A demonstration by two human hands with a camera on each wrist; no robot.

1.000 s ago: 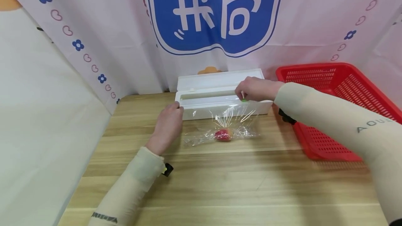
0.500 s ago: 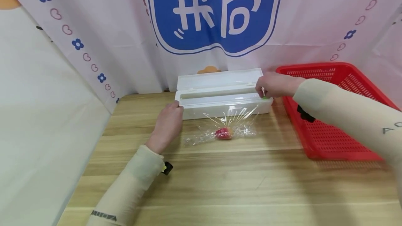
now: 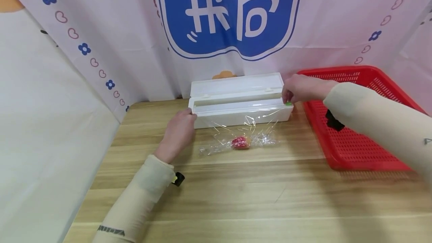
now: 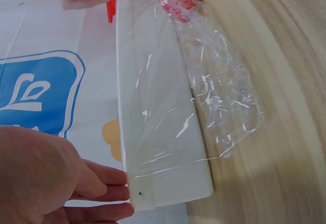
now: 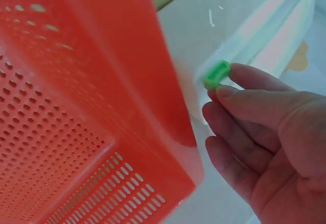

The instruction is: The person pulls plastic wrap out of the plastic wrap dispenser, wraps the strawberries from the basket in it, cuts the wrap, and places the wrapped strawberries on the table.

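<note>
Green slider [image 5: 217,74]: pinched by the right hand [image 5: 270,127], thumb tip and index finger closed on its two sides, the other fingers loosely bent and holding nothing. In the head view this grip sits right of centre, at the right end of the white box [image 4: 173,191]. Left hand [image 3: 179,132]: fingers fairly straight in the left wrist view, tips touching the corner at the box's left end; thumb off the box, nothing pinched.

Box lies near the centre of the head view, long side across the frame, its lid [image 3: 236,82] tipped back. Clear film [image 4: 219,91] drapes down over the front wall to the table [image 3: 216,198]. A red and yellowish item [image 3: 239,142] lies just below the box in the frame, at the film's crumpled lower part; cannot tell whether wrapped or only covered.

Red perforated basket [image 3: 368,145]: right side of the frame, partly behind the right sleeve [image 3: 374,115].

Writing: blue emblem [image 3: 283,29] on the white curtain [image 3: 337,29], top centre, carries large white characters, apparently mirror-reversed; not read. Right sleeve shows part of one dark letter at the frame's right edge; left sleeve [image 3: 131,201] has a dark printed strip, lower left, illegible. Small blue flowers and pink hearts run down the curtain, upper left and upper right.
</note>
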